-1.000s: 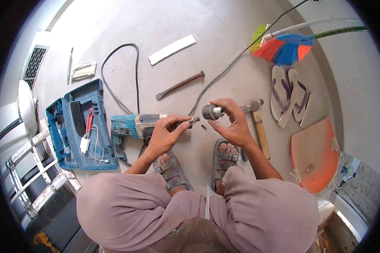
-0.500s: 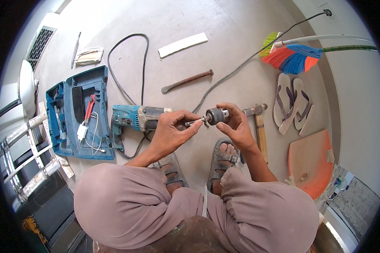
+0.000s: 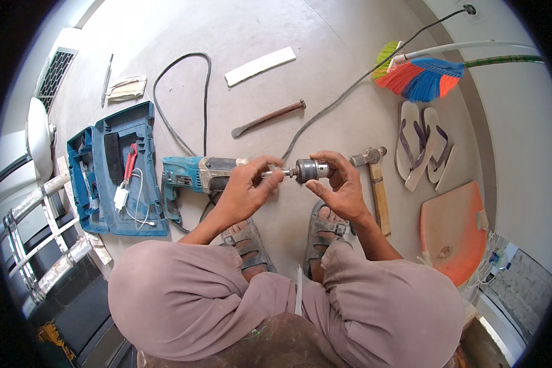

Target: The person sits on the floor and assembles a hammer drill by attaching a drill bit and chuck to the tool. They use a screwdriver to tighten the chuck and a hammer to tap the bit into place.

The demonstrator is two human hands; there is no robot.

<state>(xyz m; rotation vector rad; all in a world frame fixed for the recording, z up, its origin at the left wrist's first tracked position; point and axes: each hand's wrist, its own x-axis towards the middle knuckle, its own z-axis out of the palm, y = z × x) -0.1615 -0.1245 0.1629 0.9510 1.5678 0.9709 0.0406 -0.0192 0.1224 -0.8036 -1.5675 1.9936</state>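
A black and silver drill chuck [image 3: 311,170] lies level between my hands, above the floor. My right hand [image 3: 345,191] is closed around its silver end, thumb below and fingers over the top. From the chuck's left end a metal shank [image 3: 286,173] sticks out. My left hand [image 3: 251,187] has its thumb and fingers about this shank, its fingertips smeared by motion. Just behind my left hand, a teal rotary hammer drill [image 3: 193,173] lies on its side on the floor. Part of the drill's front end is hidden by that hand.
An open blue tool case [image 3: 132,211] holds red-handled pliers and a white charger. A chisel [image 3: 268,118], a white strip [image 3: 260,65], a hammer [image 3: 379,196], flip-flops [image 3: 411,144], a broom [image 3: 420,80] and an orange dustpan [image 3: 451,233] lie around. A black cable [image 3: 337,104] crosses the floor.
The chuck and shank have swung from a slant to nearly level. My left fingers have shifted on the shank and are now blurred. My right hand still grips the chuck.
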